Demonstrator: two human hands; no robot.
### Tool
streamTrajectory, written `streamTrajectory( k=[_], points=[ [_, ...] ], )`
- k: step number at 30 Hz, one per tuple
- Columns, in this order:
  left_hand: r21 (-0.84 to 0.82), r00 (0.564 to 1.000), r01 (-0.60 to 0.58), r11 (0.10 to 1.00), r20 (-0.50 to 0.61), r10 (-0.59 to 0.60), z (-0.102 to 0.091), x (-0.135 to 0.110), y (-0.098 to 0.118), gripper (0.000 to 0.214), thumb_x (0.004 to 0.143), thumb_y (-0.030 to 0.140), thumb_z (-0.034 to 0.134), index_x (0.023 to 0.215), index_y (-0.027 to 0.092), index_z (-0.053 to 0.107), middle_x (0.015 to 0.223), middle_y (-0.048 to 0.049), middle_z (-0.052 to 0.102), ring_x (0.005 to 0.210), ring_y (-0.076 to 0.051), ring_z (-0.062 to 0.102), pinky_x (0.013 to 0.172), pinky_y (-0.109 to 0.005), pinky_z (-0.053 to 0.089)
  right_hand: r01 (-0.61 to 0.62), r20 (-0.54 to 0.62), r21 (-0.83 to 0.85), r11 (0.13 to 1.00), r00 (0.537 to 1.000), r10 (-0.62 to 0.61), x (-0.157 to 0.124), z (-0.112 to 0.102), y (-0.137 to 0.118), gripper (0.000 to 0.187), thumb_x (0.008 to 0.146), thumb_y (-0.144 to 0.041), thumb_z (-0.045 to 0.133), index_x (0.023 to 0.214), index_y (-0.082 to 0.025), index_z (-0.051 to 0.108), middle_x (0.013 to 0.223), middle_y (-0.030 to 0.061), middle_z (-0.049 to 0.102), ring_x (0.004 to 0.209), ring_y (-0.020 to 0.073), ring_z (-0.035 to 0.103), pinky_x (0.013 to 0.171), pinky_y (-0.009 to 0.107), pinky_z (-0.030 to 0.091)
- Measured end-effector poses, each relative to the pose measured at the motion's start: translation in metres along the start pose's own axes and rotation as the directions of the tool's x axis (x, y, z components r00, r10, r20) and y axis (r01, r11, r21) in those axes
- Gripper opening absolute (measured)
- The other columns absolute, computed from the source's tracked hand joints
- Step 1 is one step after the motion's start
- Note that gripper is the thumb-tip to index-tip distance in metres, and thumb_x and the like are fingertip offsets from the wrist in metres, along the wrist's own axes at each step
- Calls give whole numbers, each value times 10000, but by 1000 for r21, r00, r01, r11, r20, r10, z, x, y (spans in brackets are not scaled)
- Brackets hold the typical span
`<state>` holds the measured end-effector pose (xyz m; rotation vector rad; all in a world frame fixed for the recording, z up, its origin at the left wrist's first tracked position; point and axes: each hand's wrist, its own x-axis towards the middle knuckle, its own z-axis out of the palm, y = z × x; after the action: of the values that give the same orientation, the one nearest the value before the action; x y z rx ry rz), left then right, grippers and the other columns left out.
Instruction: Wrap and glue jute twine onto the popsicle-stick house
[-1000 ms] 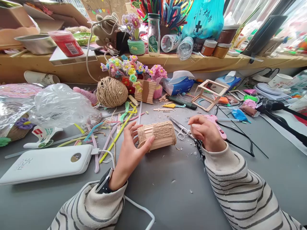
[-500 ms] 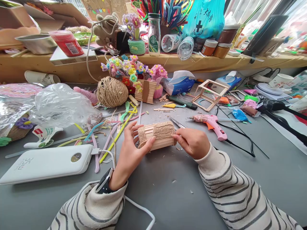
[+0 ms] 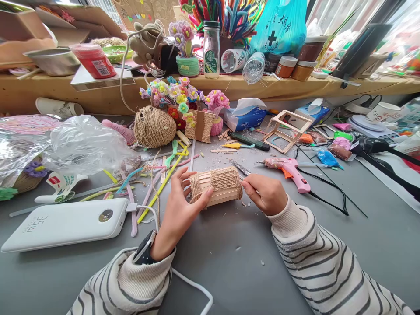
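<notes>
My left hand point(image 3: 182, 203) grips a small barrel-shaped piece point(image 3: 220, 199) made of wooden sticks with twine wound around it. The thumb presses the near side and the other fingers curl behind the left end. The barrel lies on its side, just at the table. At its right end my right hand point(image 3: 267, 194) is closed, thumb and forefinger pinched together slightly apart from the twine band. What the pinch holds, if anything, is too small to make out. Behind those fingers rests a pointed metal tool point(image 3: 240, 167), partly hidden by the hand.
A pink glue gun point(image 3: 292, 173) with a black cord lies to the right. A white power bank point(image 3: 65, 225) lies left, cabled toward my left wrist. Farther back are a twine ball point(image 3: 155, 127), a wooden stick frame point(image 3: 285, 131), a green cutter point(image 3: 251, 141) and pipe cleaners point(image 3: 164, 183).
My right hand has drawn back slightly to the right from the barrel's end, still pinched. My left hand keeps its hold on the barrel.
</notes>
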<state>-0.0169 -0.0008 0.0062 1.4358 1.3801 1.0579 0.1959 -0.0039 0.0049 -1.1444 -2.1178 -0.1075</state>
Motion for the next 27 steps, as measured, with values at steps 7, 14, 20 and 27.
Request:
streamTrajectory(
  k=[7,14,20,27],
  points=[
    [-6,1000,-4,1000,-2,4,0,0,-1,696,655,436,674,1215,236,314,1234,-104,452,1072,-255,556,895,-452,486,-110,-10,-117,987,994,110,-2,2,6,323,895,-276,371,613,-212,515,505,13,556,460,125,463,490,249,339],
    [-16,1000,-2,1000,-7,2,0,0,-2,690,657,421,678,1218,238,322,1234,-102,457,1081,-249,556,894,-426,487,-299,-170,-37,954,942,289,-3,-3,17,269,889,-306,424,655,-215,520,533,12,575,491,137,510,517,249,374],
    [-11,1000,-2,1000,-3,2,0,0,-3,687,662,444,671,1217,236,324,1231,-101,458,1073,-243,558,886,-415,491,-403,-261,-18,915,885,385,-3,-13,26,133,838,-268,518,742,-211,589,660,29,643,570,155,545,571,282,423],
    [-20,1000,-2,1000,5,2,0,0,0,675,669,437,665,1212,232,321,1237,-111,450,1052,-249,572,857,-421,509,-325,-353,-128,937,898,263,-2,-18,24,209,684,-62,481,614,-206,614,996,90,611,946,268,537,832,456,423]
  ],
)
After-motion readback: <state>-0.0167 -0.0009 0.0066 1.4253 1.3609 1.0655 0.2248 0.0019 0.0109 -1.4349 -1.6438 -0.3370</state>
